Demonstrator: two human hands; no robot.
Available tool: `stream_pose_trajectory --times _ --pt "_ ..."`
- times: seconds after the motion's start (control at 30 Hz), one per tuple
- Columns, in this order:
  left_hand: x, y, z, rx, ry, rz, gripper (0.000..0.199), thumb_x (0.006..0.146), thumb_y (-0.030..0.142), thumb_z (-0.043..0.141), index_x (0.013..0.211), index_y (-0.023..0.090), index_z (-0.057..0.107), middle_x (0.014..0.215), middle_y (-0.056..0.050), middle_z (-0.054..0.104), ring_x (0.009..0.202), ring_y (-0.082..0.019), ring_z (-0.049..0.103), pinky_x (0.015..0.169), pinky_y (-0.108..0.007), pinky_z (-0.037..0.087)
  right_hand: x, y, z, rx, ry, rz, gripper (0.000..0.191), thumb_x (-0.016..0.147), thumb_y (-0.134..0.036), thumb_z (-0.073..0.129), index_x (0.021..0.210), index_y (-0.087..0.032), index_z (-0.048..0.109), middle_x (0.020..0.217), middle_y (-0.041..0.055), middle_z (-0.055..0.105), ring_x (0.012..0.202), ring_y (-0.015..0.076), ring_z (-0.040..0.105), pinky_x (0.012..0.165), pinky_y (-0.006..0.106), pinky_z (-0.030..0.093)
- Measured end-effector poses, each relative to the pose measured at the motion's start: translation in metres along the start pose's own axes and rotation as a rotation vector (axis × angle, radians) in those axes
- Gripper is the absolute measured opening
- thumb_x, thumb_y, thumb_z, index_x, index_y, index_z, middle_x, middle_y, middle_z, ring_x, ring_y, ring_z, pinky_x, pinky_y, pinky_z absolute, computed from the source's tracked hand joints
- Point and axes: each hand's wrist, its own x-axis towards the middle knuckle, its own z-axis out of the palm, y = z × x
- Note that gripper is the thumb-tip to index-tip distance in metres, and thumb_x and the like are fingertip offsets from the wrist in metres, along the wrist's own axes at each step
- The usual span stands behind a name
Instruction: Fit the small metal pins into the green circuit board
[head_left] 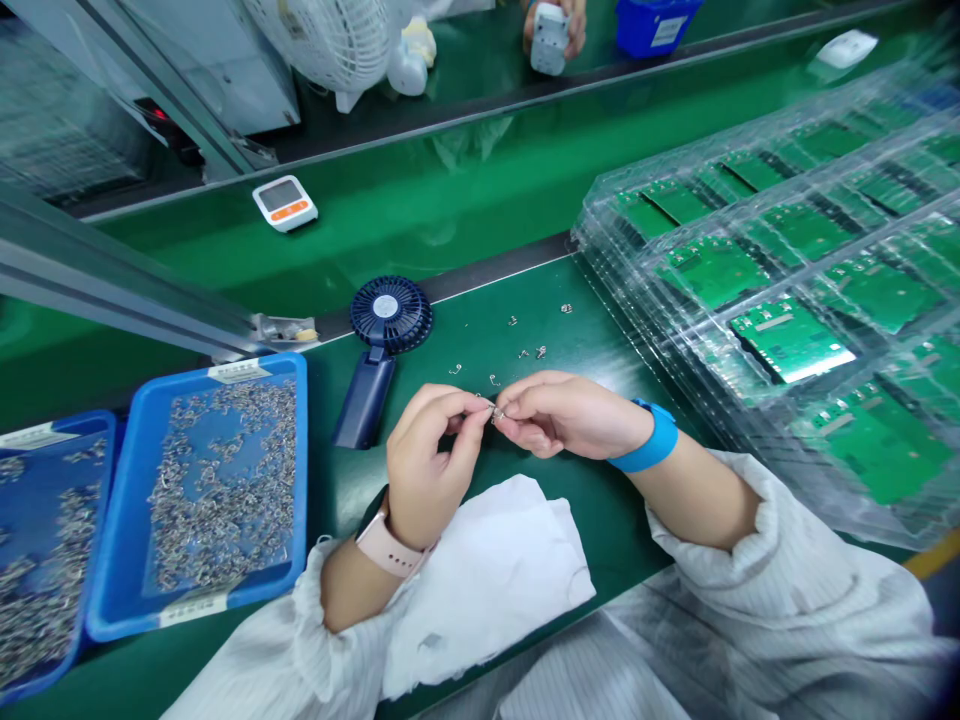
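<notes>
Thumb and forefinger of my left hand (431, 450) pinch a small shiny metal clip (493, 411). My right hand (570, 412) pinches at the same spot, its fingertips meeting the left ones, so the clip is mostly covered. Just beyond the fingers, several loose metal clips (541, 352) lie scattered on the green mat (465, 330). Below my hands a white cloth or paper sheet (495, 580) is spread on the table. Two blue trays, one nearer (300, 470) and one at the far left (109, 480), hold many small metal pieces.
A navy handheld fan (364, 400) lies left of my hands. Clear plastic trays (645, 240) with green circuit boards (795, 338) are stacked at the right. A white timer (285, 203) sits farther back. Across the bench, another person's hand (576, 25) holds a pale device (550, 40).
</notes>
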Motion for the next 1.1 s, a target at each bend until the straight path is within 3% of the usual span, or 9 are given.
stream_pose_trajectory --times 0.07,0.13,0.27,0.33,0.4,0.5,0.7,0.83,1.1 --pt "0.000 0.000 0.000 0.000 0.002 -0.014 0.009 0.085 0.012 0.062 0.087 0.020 0.065 0.080 -0.001 0.064 0.072 -0.012 0.059 0.062 -0.024 0.049 -0.001 -0.001 0.001 -0.025 0.001 0.002 0.016 0.080 -0.025 0.050 0.067 -0.016 0.054 0.052 -0.0071 0.035 0.044 0.0061 0.029 0.040 0.020 0.018" --pt "0.001 -0.001 0.000 -0.011 0.014 -0.050 0.007 0.085 0.014 0.063 0.086 0.020 0.065 0.080 -0.001 0.064 0.070 -0.012 0.058 0.061 -0.024 0.048 -0.002 -0.001 0.002 -0.183 0.092 -0.089 0.015 0.082 -0.026 0.049 0.072 -0.016 0.055 0.054 -0.0061 0.039 0.046 0.0070 0.032 0.042 0.021 0.023" --pt "0.003 -0.002 0.000 -0.037 0.038 -0.136 0.004 0.086 0.016 0.063 0.085 0.019 0.065 0.080 0.000 0.063 0.071 -0.012 0.058 0.061 -0.024 0.046 -0.004 0.002 0.006 -0.860 0.430 -0.566 0.008 0.083 -0.019 0.053 0.089 -0.017 0.058 0.072 -0.0008 0.053 0.062 0.0108 0.046 0.057 0.024 0.038" --pt "0.003 -0.003 0.000 -0.057 0.049 -0.155 0.004 0.085 0.016 0.063 0.085 0.019 0.065 0.080 0.000 0.062 0.070 -0.011 0.057 0.061 -0.023 0.046 -0.004 0.006 0.006 -1.231 0.480 -0.800 0.015 0.085 -0.017 0.054 0.099 -0.018 0.059 0.083 0.0030 0.059 0.074 0.0145 0.051 0.067 0.028 0.041" --pt "0.003 -0.003 0.000 -0.067 0.056 -0.160 0.005 0.085 0.015 0.063 0.085 0.019 0.065 0.079 0.000 0.062 0.067 -0.010 0.055 0.060 -0.023 0.045 -0.003 0.010 0.004 -1.471 0.483 -0.935 0.016 0.088 -0.018 0.053 0.103 -0.018 0.059 0.089 0.0060 0.061 0.081 0.0176 0.052 0.071 0.031 0.043" --pt "0.003 -0.002 0.000 -0.041 0.042 -0.142 0.006 0.085 0.014 0.062 0.085 0.019 0.065 0.080 0.000 0.062 0.066 -0.010 0.054 0.060 -0.023 0.046 -0.001 0.013 0.001 -1.612 0.533 -0.999 0.014 0.090 -0.021 0.054 0.101 -0.017 0.061 0.089 0.0071 0.062 0.081 0.0188 0.052 0.069 0.032 0.044" --pt "0.002 0.000 0.000 0.014 0.020 -0.090 0.007 0.085 0.012 0.062 0.086 0.019 0.064 0.081 0.000 0.063 0.071 -0.010 0.057 0.064 -0.022 0.047 -0.001 0.014 0.005 -1.642 0.548 -0.959 0.014 0.091 -0.021 0.051 0.097 -0.017 0.063 0.084 0.0062 0.063 0.075 0.0178 0.050 0.067 0.032 0.043" --pt "0.003 0.001 0.000 0.041 0.008 -0.075 0.008 0.086 0.011 0.062 0.086 0.019 0.064 0.081 0.000 0.063 0.072 -0.010 0.058 0.065 -0.022 0.047 -0.001 0.011 0.010 -1.388 0.566 -0.869 0.009 0.089 -0.019 0.052 0.089 -0.017 0.062 0.080 0.0040 0.060 0.074 0.0157 0.052 0.068 0.029 0.043" --pt "0.001 0.000 -0.001 0.039 -0.013 -0.004 0.013 0.085 0.006 0.061 0.088 0.019 0.062 0.083 0.000 0.063 0.075 -0.011 0.058 0.066 -0.023 0.047 -0.006 -0.001 0.010 -0.851 0.430 -0.566 0.011 0.087 -0.019 0.053 0.079 -0.017 0.060 0.071 -0.0018 0.056 0.064 0.0096 0.048 0.058 0.022 0.037"
